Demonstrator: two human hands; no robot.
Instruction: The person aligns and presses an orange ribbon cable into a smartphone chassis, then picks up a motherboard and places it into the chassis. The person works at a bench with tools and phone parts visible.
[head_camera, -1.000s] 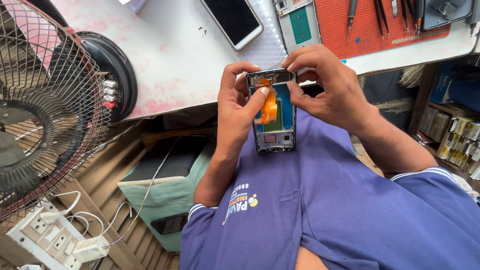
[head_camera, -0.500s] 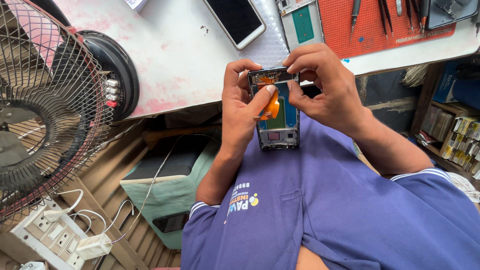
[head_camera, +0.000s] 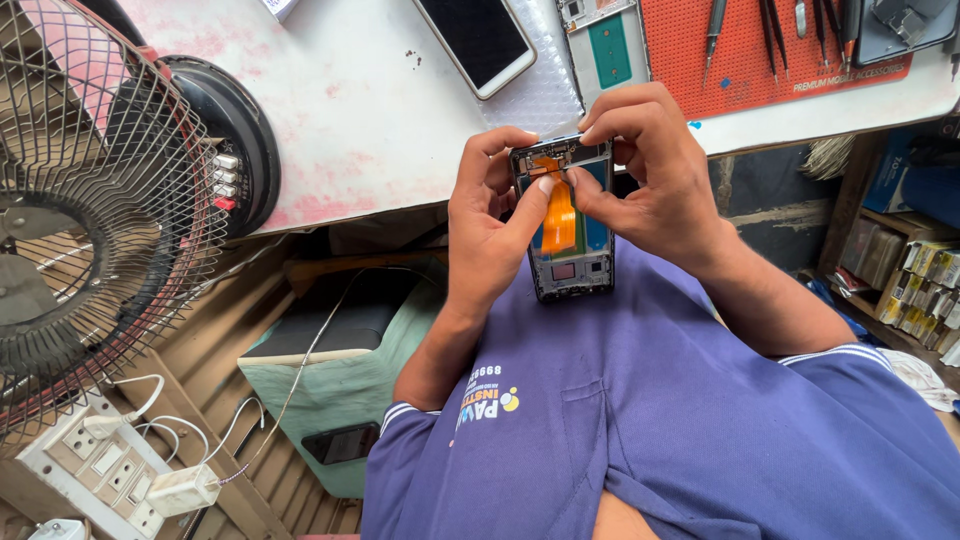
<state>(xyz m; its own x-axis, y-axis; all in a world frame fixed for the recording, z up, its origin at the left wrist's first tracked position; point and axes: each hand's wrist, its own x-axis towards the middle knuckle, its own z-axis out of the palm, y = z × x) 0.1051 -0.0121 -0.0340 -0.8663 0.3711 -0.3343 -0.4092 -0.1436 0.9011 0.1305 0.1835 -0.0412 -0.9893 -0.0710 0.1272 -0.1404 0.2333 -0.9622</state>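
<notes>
I hold an opened phone (head_camera: 572, 255) with its back cover off, above my lap, near the table edge. An orange flex cable (head_camera: 558, 215) and a blue battery show inside its frame. My left hand (head_camera: 490, 225) grips the phone's left side, the thumb pressing on the upper part of the orange cable. My right hand (head_camera: 650, 175) holds the top right corner, with thumb and forefinger pinched at the upper edge of the board.
A white table (head_camera: 350, 110) carries a white phone face up (head_camera: 476, 40), a phone frame (head_camera: 605, 45) on bubble wrap, and a red mat (head_camera: 730, 50) with tweezers and tools. A standing fan (head_camera: 80, 220) is at left, a power strip (head_camera: 110, 460) below, shelves with boxes (head_camera: 920, 280) at right.
The view has shifted a little. My left thumb has slid up along the orange cable toward the top of the phone; my right fingers stay pinched at the top edge.
</notes>
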